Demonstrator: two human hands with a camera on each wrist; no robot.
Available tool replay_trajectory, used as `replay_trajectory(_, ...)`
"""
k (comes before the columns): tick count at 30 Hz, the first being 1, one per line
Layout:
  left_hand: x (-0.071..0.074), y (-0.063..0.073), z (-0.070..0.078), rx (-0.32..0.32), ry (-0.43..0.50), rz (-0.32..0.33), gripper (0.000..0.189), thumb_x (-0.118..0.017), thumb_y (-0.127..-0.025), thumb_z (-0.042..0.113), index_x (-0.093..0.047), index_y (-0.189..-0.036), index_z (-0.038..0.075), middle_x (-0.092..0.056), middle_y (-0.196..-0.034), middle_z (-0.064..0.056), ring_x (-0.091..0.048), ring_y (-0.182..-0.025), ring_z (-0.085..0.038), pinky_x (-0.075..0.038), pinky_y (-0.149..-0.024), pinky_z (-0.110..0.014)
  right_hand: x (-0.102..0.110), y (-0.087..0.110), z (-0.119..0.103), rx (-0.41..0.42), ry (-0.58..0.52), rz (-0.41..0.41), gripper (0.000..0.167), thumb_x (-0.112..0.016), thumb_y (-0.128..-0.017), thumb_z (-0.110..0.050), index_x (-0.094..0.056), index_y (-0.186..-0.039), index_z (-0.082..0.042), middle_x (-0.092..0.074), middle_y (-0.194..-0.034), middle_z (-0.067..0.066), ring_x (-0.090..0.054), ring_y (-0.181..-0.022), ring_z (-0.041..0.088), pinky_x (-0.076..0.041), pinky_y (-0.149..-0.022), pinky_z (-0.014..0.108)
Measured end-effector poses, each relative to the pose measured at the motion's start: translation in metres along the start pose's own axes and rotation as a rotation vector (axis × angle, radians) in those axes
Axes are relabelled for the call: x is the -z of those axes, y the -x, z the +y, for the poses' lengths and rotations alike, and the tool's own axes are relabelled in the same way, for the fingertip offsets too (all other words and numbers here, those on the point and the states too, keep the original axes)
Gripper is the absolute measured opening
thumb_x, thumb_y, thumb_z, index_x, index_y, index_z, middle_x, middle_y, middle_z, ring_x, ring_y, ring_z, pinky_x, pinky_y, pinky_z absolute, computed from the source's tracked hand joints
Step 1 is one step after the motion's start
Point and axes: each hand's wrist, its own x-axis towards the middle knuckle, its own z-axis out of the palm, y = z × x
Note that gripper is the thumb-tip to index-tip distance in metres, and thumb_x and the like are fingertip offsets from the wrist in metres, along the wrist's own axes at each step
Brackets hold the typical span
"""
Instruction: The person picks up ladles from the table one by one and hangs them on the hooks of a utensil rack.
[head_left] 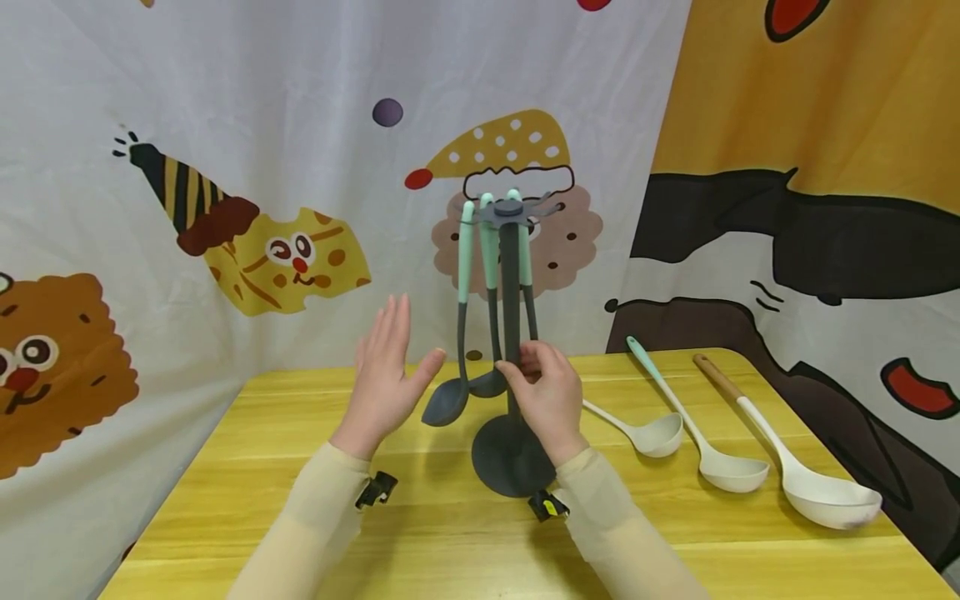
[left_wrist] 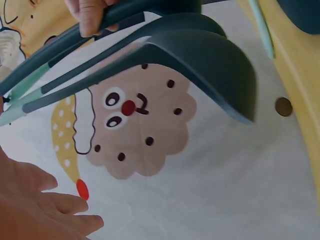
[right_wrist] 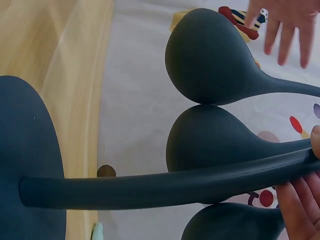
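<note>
A dark grey utensil stand (head_left: 512, 308) rises from a round base, with a hooked ring at its top. Three dark ladles with mint-green handles hang from the hooks; the nearest ladle (head_left: 446, 402) is on the left side. My right hand (head_left: 549, 398) grips the stand's pole (right_wrist: 125, 191) low down, thumb on one side and fingers on the other. To the left of the hanging ladles, my left hand (head_left: 386, 375) is raised with straight fingers and spread thumb, holding nothing. In the left wrist view the ladle bowls (left_wrist: 215, 70) overlap one another.
On the wooden table (head_left: 300, 467), right of the stand, lie a small white ladle (head_left: 658, 437), a white ladle with a mint handle (head_left: 731, 471) and a larger white ladle with a wooden handle (head_left: 828, 498). A cartoon-printed curtain (head_left: 315, 125) hangs behind the table.
</note>
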Motion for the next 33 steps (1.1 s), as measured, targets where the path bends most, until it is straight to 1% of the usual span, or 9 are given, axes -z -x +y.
replay_trajectory(2,0.003,-0.004,0.004,-0.008,0.048,0.003,0.09,-0.041,-0.096,0.067,-0.004,-0.16,0.015,0.001,-0.165,-0.007,0.001,-0.151,-0.029,-0.001,-0.115,-0.064,0.0,0.0,0.0,-0.01,-0.01,-0.011,0.03,-0.084,-0.082,-0.021,-0.068,-0.1,-0.004,-0.066,-0.088,0.008,-0.065,-0.075,0.02,-0.057,-0.065,0.034)
replay_trajectory(7,0.017,-0.015,0.015,0.005,0.208,-0.012,0.093,-0.042,-0.094,0.071,-0.005,-0.16,0.017,-0.002,-0.165,-0.002,-0.003,-0.151,-0.025,-0.007,-0.118,-0.056,0.001,0.0,0.0,-0.025,-0.037,-0.032,0.03,-0.083,-0.082,-0.02,-0.068,-0.101,-0.003,-0.066,-0.089,0.008,-0.065,-0.076,0.02,-0.057,-0.066,0.033)
replay_trajectory(9,0.022,-0.019,0.02,0.007,0.237,-0.009,0.096,-0.042,-0.091,0.074,-0.006,-0.16,0.019,-0.004,-0.165,0.0,-0.005,-0.151,-0.024,-0.009,-0.118,-0.055,0.002,0.0,0.0,-0.032,-0.044,-0.037,0.03,-0.083,-0.082,-0.019,-0.068,-0.101,-0.003,-0.065,-0.089,0.008,-0.065,-0.076,0.019,-0.057,-0.066,0.033)
replay_trajectory(13,0.033,-0.028,0.031,-0.006,0.241,0.005,0.102,-0.043,-0.085,0.081,-0.008,-0.16,0.021,-0.009,-0.165,0.002,-0.008,-0.15,-0.022,-0.011,-0.118,-0.056,0.002,0.0,0.0,-0.041,-0.049,-0.045,0.029,-0.083,-0.082,-0.019,-0.068,-0.102,-0.004,-0.065,-0.09,0.008,-0.065,-0.077,0.02,-0.057,-0.066,0.034)
replay_trajectory(17,0.043,-0.036,0.044,-0.021,0.236,0.02,0.108,-0.042,-0.08,0.086,-0.012,-0.16,0.02,-0.013,-0.164,0.001,-0.012,-0.15,-0.023,-0.013,-0.117,-0.059,0.003,0.0,0.0,-0.046,-0.05,-0.057,0.03,-0.083,-0.082,-0.019,-0.068,-0.102,-0.003,-0.065,-0.09,0.008,-0.065,-0.077,0.02,-0.057,-0.067,0.035)
replay_trajectory(22,0.052,-0.047,0.057,-0.058,0.253,0.065,0.111,-0.042,-0.077,0.089,-0.018,-0.16,0.018,-0.022,-0.162,-0.001,-0.022,-0.147,-0.023,-0.021,-0.116,-0.056,0.003,-0.001,-0.001,-0.044,-0.043,-0.066,0.029,-0.083,-0.082,-0.018,-0.067,-0.102,-0.004,-0.066,-0.09,0.008,-0.065,-0.077,0.02,-0.057,-0.067,0.034)
replay_trajectory(26,0.054,-0.052,0.063,-0.102,0.278,0.106,0.109,-0.045,-0.077,0.088,-0.022,-0.159,0.019,-0.029,-0.16,-0.002,-0.031,-0.144,-0.021,-0.028,-0.115,-0.048,0.004,0.0,-0.001,-0.036,-0.033,-0.067,0.028,-0.083,-0.081,-0.017,-0.067,-0.101,-0.004,-0.066,-0.089,0.008,-0.065,-0.076,0.02,-0.057,-0.066,0.034)
replay_trajectory(30,0.056,-0.055,0.069,-0.14,0.303,0.129,0.106,-0.048,-0.079,0.085,-0.026,-0.158,0.018,-0.034,-0.158,0.0,-0.036,-0.141,-0.016,-0.03,-0.115,-0.04,0.004,0.0,0.0,-0.024,-0.029,-0.063,0.028,-0.083,-0.082,-0.017,-0.067,-0.1,-0.004,-0.066,-0.089,0.007,-0.065,-0.075,0.019,-0.057,-0.066,0.034)
replay_trajectory(33,0.057,-0.057,0.074,-0.171,0.346,0.149,0.096,-0.055,-0.083,0.076,-0.033,-0.156,0.017,-0.04,-0.154,0.001,-0.04,-0.137,-0.013,-0.032,-0.114,-0.036,0.004,0.0,0.001,-0.014,-0.031,-0.059,0.027,-0.083,-0.082,-0.017,-0.067,-0.1,-0.005,-0.066,-0.089,0.007,-0.065,-0.075,0.018,-0.057,-0.065,0.034)
